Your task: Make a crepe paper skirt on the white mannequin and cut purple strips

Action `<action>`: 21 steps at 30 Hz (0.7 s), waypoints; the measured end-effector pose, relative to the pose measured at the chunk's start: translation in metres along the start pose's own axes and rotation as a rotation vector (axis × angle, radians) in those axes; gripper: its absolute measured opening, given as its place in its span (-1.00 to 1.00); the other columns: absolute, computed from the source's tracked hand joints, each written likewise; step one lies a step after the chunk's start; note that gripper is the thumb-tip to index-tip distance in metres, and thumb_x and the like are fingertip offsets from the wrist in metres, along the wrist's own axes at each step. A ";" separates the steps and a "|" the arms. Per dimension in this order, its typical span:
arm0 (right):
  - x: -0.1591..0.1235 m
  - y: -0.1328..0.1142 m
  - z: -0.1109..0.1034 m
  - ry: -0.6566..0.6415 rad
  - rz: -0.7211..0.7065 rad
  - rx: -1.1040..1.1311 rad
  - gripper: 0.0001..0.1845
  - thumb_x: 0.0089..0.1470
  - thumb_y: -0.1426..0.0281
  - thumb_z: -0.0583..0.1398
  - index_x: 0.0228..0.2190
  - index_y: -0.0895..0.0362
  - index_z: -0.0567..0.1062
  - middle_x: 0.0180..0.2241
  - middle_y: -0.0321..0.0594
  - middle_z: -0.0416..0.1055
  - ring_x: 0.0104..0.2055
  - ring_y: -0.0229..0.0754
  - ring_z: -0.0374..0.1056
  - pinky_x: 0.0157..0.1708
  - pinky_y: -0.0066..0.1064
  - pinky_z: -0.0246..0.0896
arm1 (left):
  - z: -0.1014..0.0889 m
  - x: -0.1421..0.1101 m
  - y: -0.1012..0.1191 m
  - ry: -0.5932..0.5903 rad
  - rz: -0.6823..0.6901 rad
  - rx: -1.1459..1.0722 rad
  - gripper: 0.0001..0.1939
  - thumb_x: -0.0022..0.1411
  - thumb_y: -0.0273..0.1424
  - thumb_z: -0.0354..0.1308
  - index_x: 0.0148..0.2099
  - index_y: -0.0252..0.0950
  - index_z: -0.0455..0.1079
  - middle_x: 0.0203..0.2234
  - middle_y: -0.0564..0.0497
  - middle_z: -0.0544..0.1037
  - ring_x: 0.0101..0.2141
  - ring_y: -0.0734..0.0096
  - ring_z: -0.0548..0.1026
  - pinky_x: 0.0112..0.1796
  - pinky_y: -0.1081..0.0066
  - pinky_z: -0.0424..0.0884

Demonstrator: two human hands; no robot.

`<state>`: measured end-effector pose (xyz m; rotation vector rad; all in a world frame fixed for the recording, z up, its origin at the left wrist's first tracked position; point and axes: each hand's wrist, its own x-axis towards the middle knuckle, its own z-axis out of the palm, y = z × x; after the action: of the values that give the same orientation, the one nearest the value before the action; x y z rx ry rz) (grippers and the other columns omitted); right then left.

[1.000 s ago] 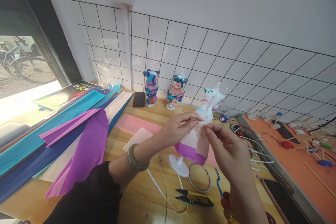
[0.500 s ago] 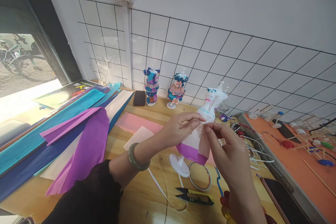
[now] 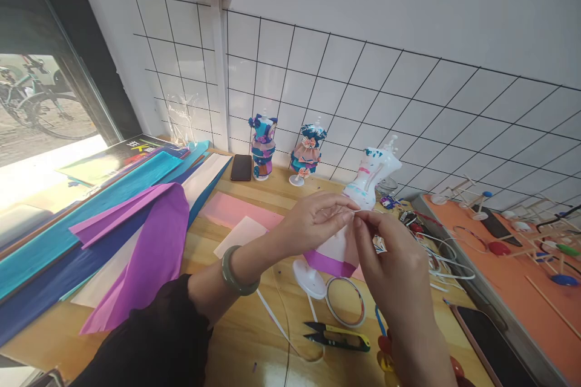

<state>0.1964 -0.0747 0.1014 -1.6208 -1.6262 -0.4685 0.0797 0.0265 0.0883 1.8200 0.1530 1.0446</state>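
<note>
A small white dress-form mannequin (image 3: 379,172) with coloured marks on its chest tilts to the right on its round base (image 3: 310,280). Around its lower half hangs a pale pink paper skirt (image 3: 330,262) with a purple hem band. My left hand (image 3: 313,224), a green bangle on its wrist, pinches the skirt's top edge at the waist. Right beside it, my right hand (image 3: 394,254) pinches the same edge between thumb and forefinger. The fingertips of both hands nearly touch. Whatever fine detail lies between them is too small to make out.
Yellow-and-black thread snips (image 3: 338,337) and a tape roll (image 3: 345,302) lie below the mannequin. Two dressed mannequins (image 3: 263,145) stand at the wall by a phone (image 3: 241,167). Coloured paper sheets (image 3: 149,248) fill the left; another phone (image 3: 481,338) lies right, near an orange surface (image 3: 503,272).
The mannequin's upper body has leaned further right and up slightly. Both hands stay pinched at the skirt's waist, almost in place. The skirt's hem has shifted a little.
</note>
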 end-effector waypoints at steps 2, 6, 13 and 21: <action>0.000 -0.001 0.000 -0.003 -0.008 -0.015 -0.87 0.14 0.39 0.08 -0.30 0.14 0.41 -0.35 -0.14 0.44 -0.33 -0.15 0.34 -0.33 -0.31 0.19 | -0.001 0.000 0.000 0.009 0.022 0.029 -0.79 0.20 -0.37 0.05 -0.13 -0.29 0.40 -0.21 -0.07 0.50 -0.15 0.39 0.44 -0.07 0.34 0.36; -0.001 -0.004 0.000 -0.015 -0.007 -0.022 -0.86 0.15 0.41 0.07 -0.28 0.16 0.41 -0.35 -0.13 0.45 -0.30 -0.12 0.35 -0.28 -0.26 0.19 | -0.002 0.000 0.001 0.022 0.043 0.094 -0.80 0.19 -0.42 0.05 -0.13 -0.29 0.40 -0.24 -0.05 0.51 -0.17 0.40 0.44 -0.09 0.35 0.35; -0.003 -0.009 0.000 -0.020 -0.007 -0.021 -0.83 0.14 0.40 0.07 -0.23 0.12 0.41 -0.29 -0.12 0.46 -0.25 -0.10 0.36 -0.22 -0.22 0.19 | -0.003 -0.001 0.002 0.052 0.068 0.166 -0.80 0.19 -0.44 0.05 -0.15 -0.29 0.42 -0.23 -0.05 0.52 -0.16 0.39 0.44 -0.07 0.34 0.34; -0.004 -0.013 -0.005 0.025 0.024 -0.008 -0.79 0.15 0.38 0.08 -0.16 0.09 0.40 -0.27 -0.13 0.45 -0.25 -0.12 0.36 -0.28 -0.27 0.22 | -0.008 -0.002 0.003 0.056 0.039 0.233 -0.76 0.20 -0.40 0.04 -0.10 -0.21 0.43 -0.27 -0.03 0.49 -0.19 0.36 0.42 -0.12 0.29 0.36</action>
<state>0.1849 -0.0820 0.1050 -1.6324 -1.5862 -0.4820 0.0720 0.0294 0.0908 2.0103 0.2843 1.1438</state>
